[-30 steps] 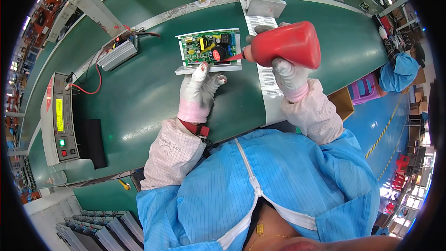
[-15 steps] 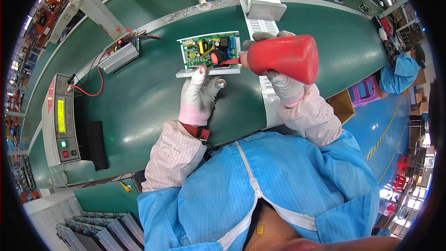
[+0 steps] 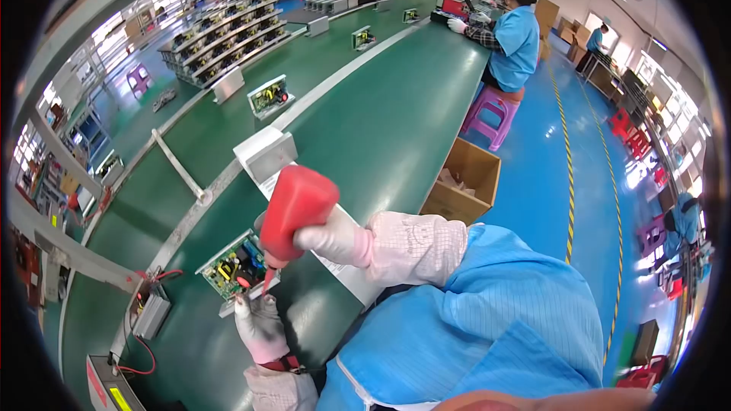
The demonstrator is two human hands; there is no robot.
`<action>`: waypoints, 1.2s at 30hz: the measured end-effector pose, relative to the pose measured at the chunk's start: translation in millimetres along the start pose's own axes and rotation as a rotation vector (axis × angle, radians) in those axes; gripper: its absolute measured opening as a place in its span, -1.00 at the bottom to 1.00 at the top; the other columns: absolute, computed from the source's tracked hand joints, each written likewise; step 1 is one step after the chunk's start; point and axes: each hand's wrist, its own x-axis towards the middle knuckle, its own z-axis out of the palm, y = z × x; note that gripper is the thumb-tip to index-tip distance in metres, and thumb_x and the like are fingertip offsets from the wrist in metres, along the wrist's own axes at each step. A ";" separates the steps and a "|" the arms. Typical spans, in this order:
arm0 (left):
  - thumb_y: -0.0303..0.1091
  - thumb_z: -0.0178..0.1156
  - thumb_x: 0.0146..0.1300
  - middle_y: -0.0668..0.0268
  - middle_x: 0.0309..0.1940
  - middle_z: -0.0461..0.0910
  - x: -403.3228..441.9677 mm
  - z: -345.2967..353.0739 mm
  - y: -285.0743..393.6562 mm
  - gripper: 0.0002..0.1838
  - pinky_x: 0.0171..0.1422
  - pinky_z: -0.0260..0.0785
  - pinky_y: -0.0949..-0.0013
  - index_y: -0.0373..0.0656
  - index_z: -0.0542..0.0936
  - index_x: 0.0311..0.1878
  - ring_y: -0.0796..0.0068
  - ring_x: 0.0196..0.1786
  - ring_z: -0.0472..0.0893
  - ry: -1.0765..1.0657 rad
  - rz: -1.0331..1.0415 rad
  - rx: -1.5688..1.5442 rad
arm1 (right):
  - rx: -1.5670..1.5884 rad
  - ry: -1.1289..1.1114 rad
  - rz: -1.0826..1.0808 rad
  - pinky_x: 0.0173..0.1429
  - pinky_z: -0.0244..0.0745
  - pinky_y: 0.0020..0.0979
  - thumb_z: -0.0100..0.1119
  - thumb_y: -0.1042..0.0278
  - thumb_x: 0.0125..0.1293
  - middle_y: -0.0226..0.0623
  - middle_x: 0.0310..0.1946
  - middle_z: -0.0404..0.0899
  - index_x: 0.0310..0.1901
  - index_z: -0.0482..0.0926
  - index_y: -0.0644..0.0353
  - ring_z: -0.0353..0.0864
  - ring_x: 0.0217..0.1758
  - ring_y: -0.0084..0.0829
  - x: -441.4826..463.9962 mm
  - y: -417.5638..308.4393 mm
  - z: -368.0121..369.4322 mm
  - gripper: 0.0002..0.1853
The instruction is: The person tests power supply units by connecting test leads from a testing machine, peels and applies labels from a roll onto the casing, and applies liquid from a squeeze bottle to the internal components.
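A red squeeze bottle is gripped by my gloved right hand, tilted with its thin nozzle pointing down at the lower right edge of the circuit board. The green circuit board, in a silver metal frame, carries yellow, black and red parts. My gloved left hand touches the frame's near edge with its fingertips, fingers apart. Behind the bottle, a strip of printed labels runs along the green bench from a metal holder.
A heatsink unit with red wires and a tester stand at lower left. More boards stand on the line beyond. At right are a cardboard box, a purple stool and a seated co-worker.
The camera view has swung to the right, showing more of the room and co-workers. The bottle stays in my right hand, its nozzle still at the board; my left hand remains at the frame.
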 end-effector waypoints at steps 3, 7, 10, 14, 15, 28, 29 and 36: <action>-0.31 0.14 0.36 0.25 -0.10 0.62 0.8 3.2 0.4 -0.70 -0.11 0.48 0.52 -0.26 0.49 0.07 0.51 -0.18 0.59 -0.026 -0.003 0.017 | 0.553 0.109 0.247 0.11 0.56 0.01 0.31 -0.05 0.18 0.03 0.13 0.44 0.26 0.23 0.23 0.56 0.08 0.01 1.5 -16.7 -6.4 -0.24; -0.31 0.14 0.36 0.27 -0.11 0.62 -0.3 8.8 1.1 -0.69 -0.10 0.49 0.51 -0.25 0.48 0.09 0.51 -0.18 0.60 -0.013 -0.024 0.039 | 0.834 -0.069 0.073 0.11 0.55 0.07 0.32 -0.04 0.18 0.04 0.17 0.39 0.29 0.21 0.21 0.50 0.15 0.05 16.7 -44.6 -23.6 -0.22; -0.32 0.14 0.36 0.27 -0.09 0.62 0.8 0.9 -2.6 -0.69 -0.09 0.49 0.51 -0.25 0.48 0.09 0.50 -0.16 0.60 -0.023 -0.016 0.037 | 0.832 -0.051 -0.004 0.12 0.55 0.06 0.32 -0.01 0.19 0.04 0.20 0.36 0.30 0.19 0.21 0.46 0.20 0.06 18.7 -41.0 -46.3 -0.23; -0.31 0.17 0.33 0.28 -0.10 0.62 -1.5 6.7 -3.8 -0.72 -0.09 0.48 0.50 -0.23 0.51 0.04 0.50 -0.15 0.60 0.015 -0.009 0.049 | 0.719 0.043 0.000 0.13 0.54 0.06 0.31 0.02 0.21 0.03 0.22 0.33 0.30 0.19 0.22 0.43 0.23 0.05 10.9 -31.4 -54.7 -0.24; -0.31 0.18 0.32 0.28 -0.10 0.62 -2.6 9.7 -4.0 -0.73 -0.09 0.47 0.49 -0.22 0.52 0.01 0.51 -0.16 0.59 0.039 -0.005 0.056 | 0.664 0.085 0.018 0.14 0.54 0.06 0.31 0.04 0.21 0.03 0.23 0.32 0.30 0.18 0.23 0.42 0.24 0.05 9.2 -28.2 -55.1 -0.25; -0.28 0.20 0.31 0.29 -0.07 0.60 -2.4 8.1 -4.8 -0.71 -0.10 0.43 0.45 -0.21 0.52 0.01 0.50 -0.13 0.57 0.067 0.000 0.069 | 0.554 0.180 -0.004 0.16 0.53 0.04 0.32 0.10 0.22 0.00 0.20 0.36 0.29 0.17 0.28 0.45 0.21 -0.02 9.5 -18.3 -52.9 -0.26; -0.28 0.20 0.31 0.29 -0.07 0.60 -2.5 8.4 -4.7 -0.71 -0.10 0.43 0.45 -0.22 0.52 0.02 0.50 -0.13 0.57 0.066 -0.001 0.073 | 0.558 0.188 0.000 0.16 0.54 0.04 0.32 0.10 0.22 0.00 0.20 0.36 0.28 0.18 0.28 0.46 0.20 -0.03 8.8 -18.6 -52.3 -0.26; -0.31 0.19 0.33 0.24 -0.09 0.61 -2.5 10.0 -3.2 -0.69 -0.05 0.49 0.46 -0.28 0.50 0.04 0.49 -0.13 0.59 0.037 -0.020 0.051 | 0.575 0.195 0.007 0.15 0.54 0.06 0.34 0.10 0.20 -0.01 0.17 0.39 0.25 0.19 0.28 0.47 0.20 -0.03 9.1 -16.8 -55.1 -0.27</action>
